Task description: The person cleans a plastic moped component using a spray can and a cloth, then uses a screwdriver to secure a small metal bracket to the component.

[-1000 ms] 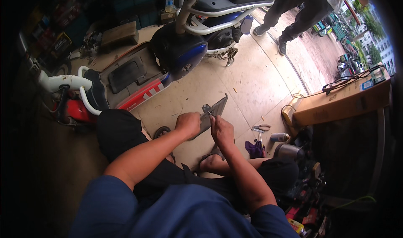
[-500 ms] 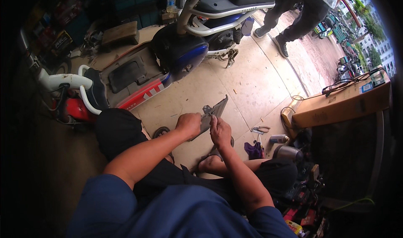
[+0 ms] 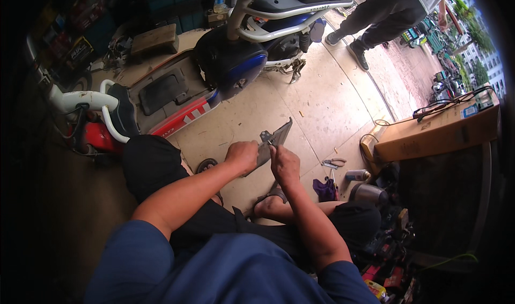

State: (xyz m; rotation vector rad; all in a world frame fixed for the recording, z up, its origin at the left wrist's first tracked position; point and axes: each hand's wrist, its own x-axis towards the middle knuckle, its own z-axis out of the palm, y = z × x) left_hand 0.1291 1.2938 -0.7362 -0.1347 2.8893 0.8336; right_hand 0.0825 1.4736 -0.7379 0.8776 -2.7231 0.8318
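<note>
Between my hands is a flat dark grey panel, tilted, with one pointed corner away from me. A small dark bracket-like piece sits on its upper edge. My left hand is closed around the panel's left side. Fingers of my right hand are pinched together against the panel's face, near the bracket piece. A small, light-coloured thing shows at those fingertips, too small to name. Both hands are above the tiled floor, between my knees.
An electric scooter stands ahead on the left. Pliers, a spray can and a purple cloth lie to the right. Beyond them is a cardboard box with black cable on top. Another person stands at the doorway.
My right hand has turned slightly at the panel, its knuckles shifting a little to the right. The left hand keeps its hold. The standing person has shifted and leans differently.
</note>
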